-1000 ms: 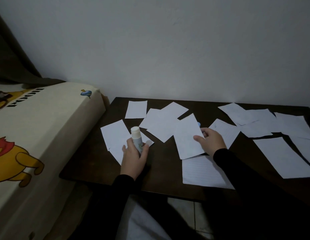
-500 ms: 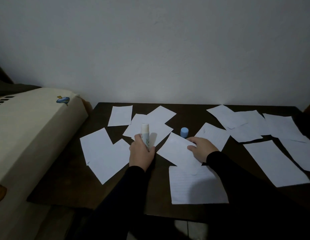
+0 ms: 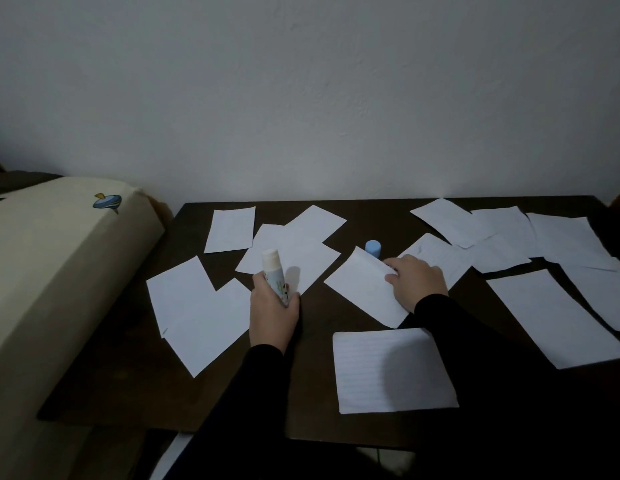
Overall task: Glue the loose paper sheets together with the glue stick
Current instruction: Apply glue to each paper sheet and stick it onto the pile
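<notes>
My left hand (image 3: 272, 315) grips an uncapped white glue stick (image 3: 274, 271), held upright with its tip up, above the dark table (image 3: 312, 393). My right hand (image 3: 417, 282) pinches the far edge of a small white paper sheet (image 3: 362, 287) at the table's middle; that edge curls up off the table. The glue stick's blue cap (image 3: 373, 248) stands just behind this sheet. A lined sheet (image 3: 391, 370) lies flat in front of it, near the table's front edge.
Several more white sheets lie scattered: a group at the left (image 3: 194, 306), overlapping ones at the back middle (image 3: 294, 244), a spread at the right (image 3: 551, 306). A cream mattress with cartoon prints (image 3: 52, 271) borders the table's left side. A wall runs behind.
The view has swung right and down a little. My right hand has slid the small sheet towards the middle and lifted its far edge, uncovering the blue cap. The left hand keeps the glue stick upright.
</notes>
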Action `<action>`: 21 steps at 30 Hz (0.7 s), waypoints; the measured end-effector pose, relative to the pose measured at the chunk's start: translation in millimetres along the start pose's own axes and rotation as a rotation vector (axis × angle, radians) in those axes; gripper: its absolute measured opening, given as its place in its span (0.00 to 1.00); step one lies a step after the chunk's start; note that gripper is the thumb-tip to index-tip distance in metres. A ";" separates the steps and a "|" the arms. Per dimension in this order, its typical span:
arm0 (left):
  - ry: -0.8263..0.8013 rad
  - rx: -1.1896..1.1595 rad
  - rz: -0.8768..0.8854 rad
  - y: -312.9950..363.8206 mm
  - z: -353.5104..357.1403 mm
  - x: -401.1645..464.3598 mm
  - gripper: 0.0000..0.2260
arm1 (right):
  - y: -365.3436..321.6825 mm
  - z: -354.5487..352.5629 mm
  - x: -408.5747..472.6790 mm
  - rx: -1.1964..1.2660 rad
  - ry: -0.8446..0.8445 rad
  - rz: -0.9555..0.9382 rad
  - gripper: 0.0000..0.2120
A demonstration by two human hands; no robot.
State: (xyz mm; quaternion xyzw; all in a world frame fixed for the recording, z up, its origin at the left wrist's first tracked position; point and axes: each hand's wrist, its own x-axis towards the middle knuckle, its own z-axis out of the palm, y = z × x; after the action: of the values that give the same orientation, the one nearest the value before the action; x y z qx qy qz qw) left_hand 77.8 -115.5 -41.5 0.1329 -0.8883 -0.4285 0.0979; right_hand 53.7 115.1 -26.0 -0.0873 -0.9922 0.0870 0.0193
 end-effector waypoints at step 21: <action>-0.046 0.080 0.081 2.2 -3.9 -6.6 0.31 | 38.3 -6.5 -55.7 0.090 -0.006 -0.284 0.22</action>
State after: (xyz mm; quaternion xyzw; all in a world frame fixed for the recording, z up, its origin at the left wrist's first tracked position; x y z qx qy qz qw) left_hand 84.9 -115.0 -37.8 0.0905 -0.9114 -0.3913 0.0894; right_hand 115.3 143.5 -27.6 0.0551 -0.9897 0.1283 0.0323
